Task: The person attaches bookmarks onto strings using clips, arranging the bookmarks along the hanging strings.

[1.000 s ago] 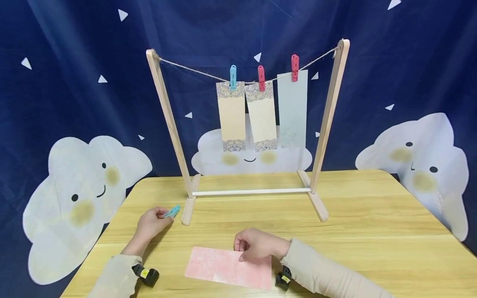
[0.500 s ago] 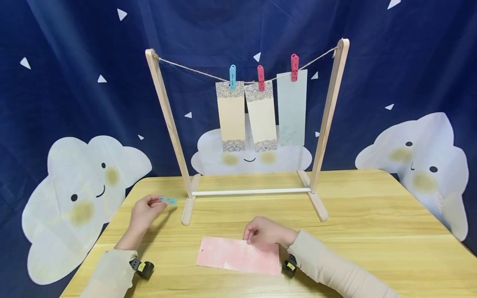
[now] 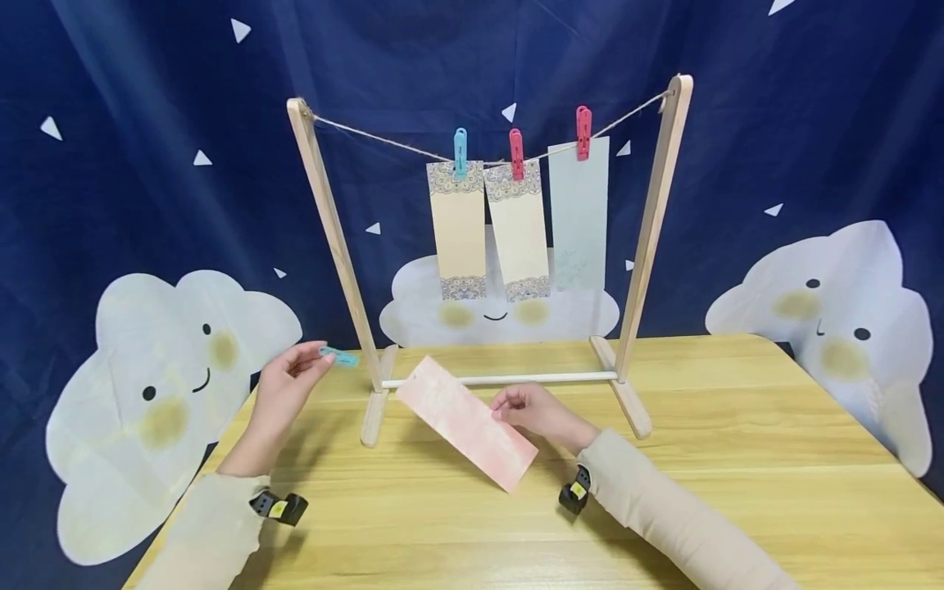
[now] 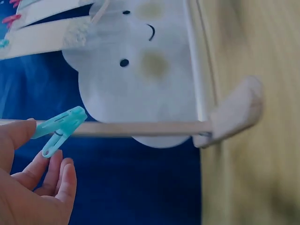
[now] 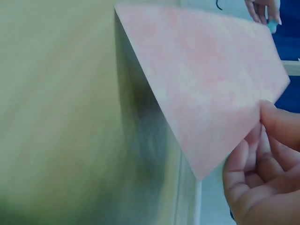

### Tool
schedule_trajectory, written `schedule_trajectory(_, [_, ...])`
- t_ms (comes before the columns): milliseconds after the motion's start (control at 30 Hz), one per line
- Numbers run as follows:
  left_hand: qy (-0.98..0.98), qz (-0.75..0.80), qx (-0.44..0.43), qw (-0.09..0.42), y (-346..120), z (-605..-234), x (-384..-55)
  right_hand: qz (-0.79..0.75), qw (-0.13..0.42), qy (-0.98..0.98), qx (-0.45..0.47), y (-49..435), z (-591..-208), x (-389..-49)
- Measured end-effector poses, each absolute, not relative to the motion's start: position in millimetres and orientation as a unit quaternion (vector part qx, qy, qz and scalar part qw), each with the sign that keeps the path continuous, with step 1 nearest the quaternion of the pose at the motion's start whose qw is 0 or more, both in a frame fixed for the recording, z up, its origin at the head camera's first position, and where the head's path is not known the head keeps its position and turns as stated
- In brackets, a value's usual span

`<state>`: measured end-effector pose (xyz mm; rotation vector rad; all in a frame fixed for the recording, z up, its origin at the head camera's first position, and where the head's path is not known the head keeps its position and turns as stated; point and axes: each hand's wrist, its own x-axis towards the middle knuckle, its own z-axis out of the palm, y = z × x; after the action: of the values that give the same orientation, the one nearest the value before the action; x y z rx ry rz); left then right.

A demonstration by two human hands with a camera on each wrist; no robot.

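Between thumb and fingers my left hand (image 3: pixel 286 388) pinches a light-blue clothespin (image 3: pixel 339 356), held above the table just left of the rack's left post. In the left wrist view the clothespin (image 4: pixel 63 127) is gripped by its handle ends. My right hand (image 3: pixel 542 414) pinches a pink paper card (image 3: pixel 468 422) by its long edge. The card hangs tilted in the air, in front of the rack's white bottom bar. Filling much of the right wrist view, the card (image 5: pixel 201 70) has the thumb on its face and the fingers behind.
A wooden rack (image 3: pixel 642 246) stands on the table (image 3: pixel 737 426) with a sagging string (image 3: pixel 376 135). Two patterned cards (image 3: pixel 459 229) and a pale blue-grey card (image 3: pixel 578 213) hang from it by one blue and two red clothespins (image 3: pixel 583 133). Behind is a dark-blue curtain (image 3: pixel 184 98) with clouds.
The pink card has risen off the table and tilted, carried forward by my right hand. My left hand has lifted the clothespin up and away from the table.
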<state>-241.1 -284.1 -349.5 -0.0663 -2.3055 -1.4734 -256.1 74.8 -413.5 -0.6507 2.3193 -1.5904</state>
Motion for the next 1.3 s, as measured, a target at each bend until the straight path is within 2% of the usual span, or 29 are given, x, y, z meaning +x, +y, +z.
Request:
schedule_trajectory(200, [-0.825,-0.527,-0.071,0.189,-261.9,-320.2,-253.4,-0.584,0.076,0.784,-0.197,66.3,-402.7,-264.2])
schedule_trajectory(500, [-0.801,-0.562,-0.107,0.175,-223.2,-275.3,-276.2,-0.618,0.032,0.766,-0.172,51.6,-390.3,-276.2])
schedule_trajectory(833, [-0.791,-0.555,-0.163,0.201,-196.9,-209.0,-290.4,-0.626,0.000,0.758,-0.182,35.6,-369.4,-288.6])
schedule_trajectory(1100, [-0.803,-0.534,-0.167,0.204,-184.7,-159.9,-300.9,-0.621,-0.023,0.762,-0.182,27.7,-348.8,-295.5])
schedule_trajectory(1300, [-0.811,-0.522,-0.162,0.207,-181.4,-132.9,-300.6,-0.632,-0.021,0.755,-0.176,20.6,-338.5,-294.4])
